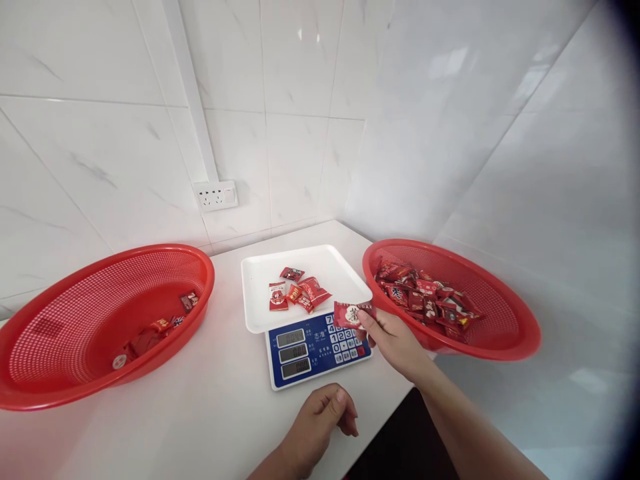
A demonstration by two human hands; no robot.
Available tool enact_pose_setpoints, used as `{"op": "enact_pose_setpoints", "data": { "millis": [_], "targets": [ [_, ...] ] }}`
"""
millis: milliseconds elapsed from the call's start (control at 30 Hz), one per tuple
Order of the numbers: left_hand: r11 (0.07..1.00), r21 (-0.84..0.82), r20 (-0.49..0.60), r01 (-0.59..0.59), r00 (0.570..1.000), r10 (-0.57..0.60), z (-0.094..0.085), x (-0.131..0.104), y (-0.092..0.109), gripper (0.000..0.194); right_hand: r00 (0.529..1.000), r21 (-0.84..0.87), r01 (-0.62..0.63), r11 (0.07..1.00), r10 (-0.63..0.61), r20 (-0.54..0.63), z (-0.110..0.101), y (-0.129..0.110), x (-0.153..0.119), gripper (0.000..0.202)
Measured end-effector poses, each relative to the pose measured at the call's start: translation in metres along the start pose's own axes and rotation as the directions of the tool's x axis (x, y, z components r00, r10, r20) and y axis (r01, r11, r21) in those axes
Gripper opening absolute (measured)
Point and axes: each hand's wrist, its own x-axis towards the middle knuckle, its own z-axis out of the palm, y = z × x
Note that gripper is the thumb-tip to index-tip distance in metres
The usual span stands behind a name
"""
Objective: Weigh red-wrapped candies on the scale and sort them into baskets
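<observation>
Between the thumb and fingers of my right hand (pixel 395 339) is a red wrapped candy packet (pixel 345 313) with a white emblem, held above the scale's keys. My left hand (pixel 323 421) rests near the table's front edge, its fingers curled in and nothing seen in them. Ahead of both hands stands a digital scale (pixel 320 360) with a blue panel and grey displays. On its white weighing tray (pixel 260 280) lie several red candies, among them a flat upright packet (pixel 278 297) and a larger red packet (pixel 314 291).
To the right, a red perforated basket (pixel 505 300) holds a heap of red-wrapped candies (pixel 425 300). Another red basket (pixel 100 287) at the left has several candies (pixel 150 337) in it. A socket (pixel 217 195) is on the tiled wall behind the white table (pixel 200 413).
</observation>
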Motion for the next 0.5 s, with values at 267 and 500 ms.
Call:
{"op": "enact_pose_setpoints", "data": {
  "millis": [267,500],
  "targets": [
    [1.000,0.017,0.012,-0.009,1.000,0.009,0.000,0.000,-0.003,0.046,0.959,-0.428,0.264,0.865,-0.281,0.023,0.022,-0.031,0.042,0.033],
    [0.999,0.041,0.011,-0.001,1.000,0.000,0.001,0.000,0.000,0.047,0.951,-0.697,0.210,0.686,-0.308,-0.017,0.037,-0.043,0.077,0.031]
  ]
}}
